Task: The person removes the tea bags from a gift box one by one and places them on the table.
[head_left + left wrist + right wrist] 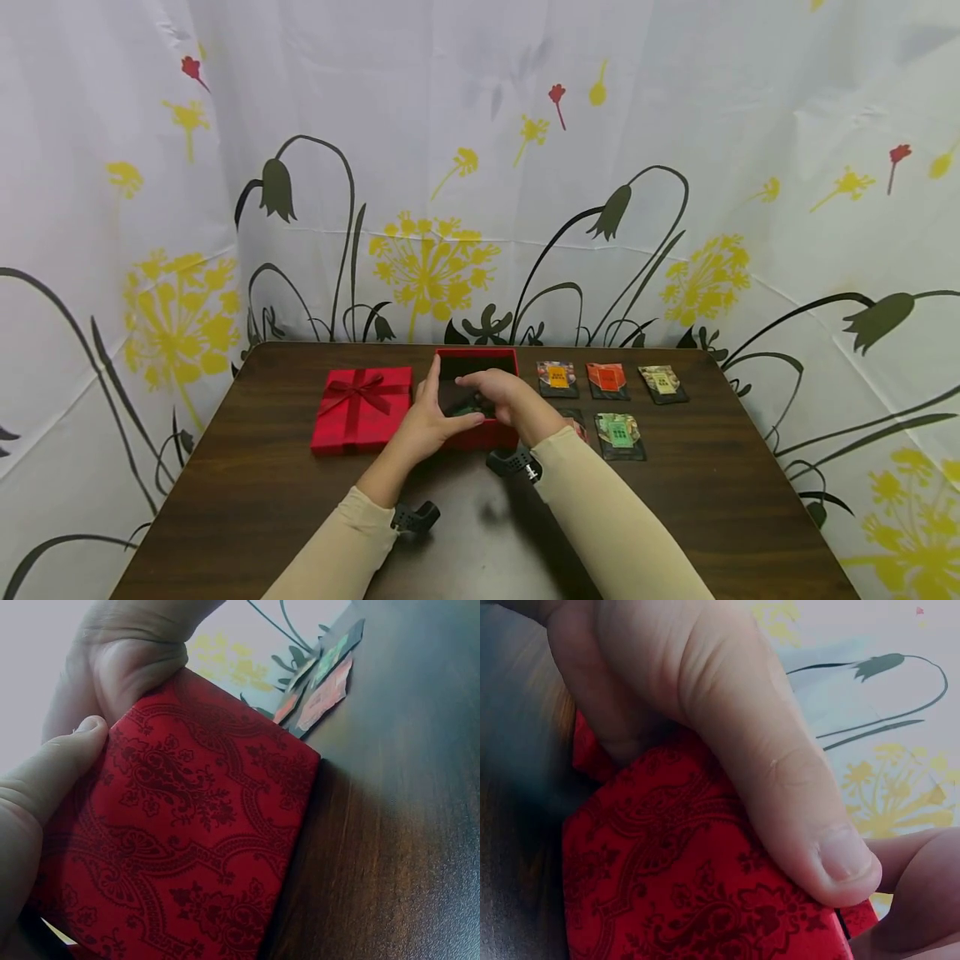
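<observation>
A red patterned gift box (491, 437) stands uncovered in front of me, its inside dark. My left hand (426, 423) grips its left front corner, fingers along the left wall and thumb lying over the front rim. That thumb crosses the patterned front in the right wrist view, part of the left hand (705, 682). My right hand (512, 398) reaches over the right front rim into the box, its lower fingers hidden. Between the hands a dark packet with green (468, 410) shows inside. I cannot tell whether the right fingers hold it.
A red lid (360, 412) with a ribbon bow lies left of the box. On the right lie several small packets, among them an orange one (557, 377), a red one (608, 380), a cream one (663, 383) and a green one (620, 435). Another is partly behind my right arm.
</observation>
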Demonstrator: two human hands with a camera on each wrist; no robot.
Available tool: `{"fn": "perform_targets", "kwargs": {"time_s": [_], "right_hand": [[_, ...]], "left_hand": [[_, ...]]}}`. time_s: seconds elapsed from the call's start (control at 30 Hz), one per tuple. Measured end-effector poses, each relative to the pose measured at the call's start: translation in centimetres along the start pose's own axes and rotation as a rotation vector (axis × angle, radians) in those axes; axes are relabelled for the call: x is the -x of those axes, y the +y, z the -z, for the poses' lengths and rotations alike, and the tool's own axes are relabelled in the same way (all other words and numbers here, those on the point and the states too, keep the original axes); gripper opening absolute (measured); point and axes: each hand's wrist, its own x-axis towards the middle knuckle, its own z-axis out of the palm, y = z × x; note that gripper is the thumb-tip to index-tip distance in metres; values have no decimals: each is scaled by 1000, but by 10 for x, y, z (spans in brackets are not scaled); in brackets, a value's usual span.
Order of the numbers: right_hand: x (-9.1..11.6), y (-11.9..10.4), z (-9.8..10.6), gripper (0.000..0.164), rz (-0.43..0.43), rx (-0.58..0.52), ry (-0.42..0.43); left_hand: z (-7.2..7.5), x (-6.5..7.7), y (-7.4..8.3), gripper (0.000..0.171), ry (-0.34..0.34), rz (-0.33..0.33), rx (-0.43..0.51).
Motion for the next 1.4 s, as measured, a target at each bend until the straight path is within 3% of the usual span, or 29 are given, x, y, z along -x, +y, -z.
{"fn": "perform_targets", "kwargs": {"time_s": [0.3, 0.43, 0.93, 1.0, 1.17, 1.27, 1.4], "right_hand": [[-2, 1, 0, 25, 33, 184, -14], [-2, 1, 1, 24, 48, 207, -9], [-4, -1, -1, 18, 94, -84, 100], [-3, 0, -2, 23, 107, -134, 109], [-3, 2, -2, 54, 146, -247, 82], [-2, 2, 1, 63, 163, -249, 44], [-2, 2, 3, 63, 184, -197, 35]], "left_hand": [[1, 0, 0, 137, -11, 4, 14], [1, 0, 1, 137, -11, 10, 11], [2, -3, 1, 138, 0, 14, 16], [2, -3, 1, 138, 0, 20, 15], [0, -4, 0, 138, 3, 18, 32], [0, -4, 0, 138, -3, 22, 33], [2, -4, 2, 138, -7, 28, 29]]}}
